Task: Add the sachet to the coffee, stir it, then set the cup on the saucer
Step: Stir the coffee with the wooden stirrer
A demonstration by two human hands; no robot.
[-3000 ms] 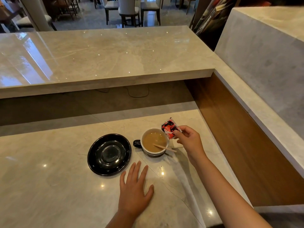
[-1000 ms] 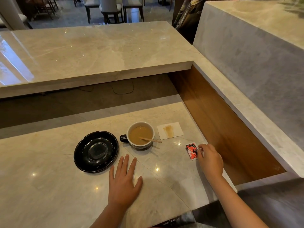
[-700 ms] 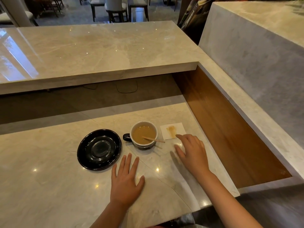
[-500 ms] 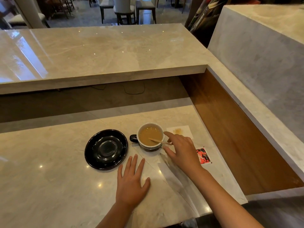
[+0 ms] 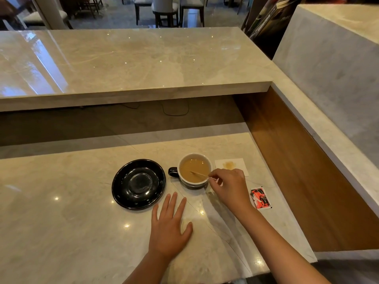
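Note:
A dark cup with a white inside holds light brown coffee and stands on the marble counter, handle to the left. A thin wooden stirrer leans in it, and my right hand pinches its outer end at the cup's right rim. The black saucer lies bare to the left of the cup. My left hand rests flat on the counter below the cup, fingers spread. The red sachet lies flat on the counter to the right of my right hand.
A white napkin with a brown stain lies behind my right hand. A raised marble bar top runs along the back, and a wood-lined wall closes the right side. The counter's front edge is close below my arms.
My right hand set the red sachet down on the counter at the right, then moved left to the cup and took hold of the stirrer. My left hand stayed flat.

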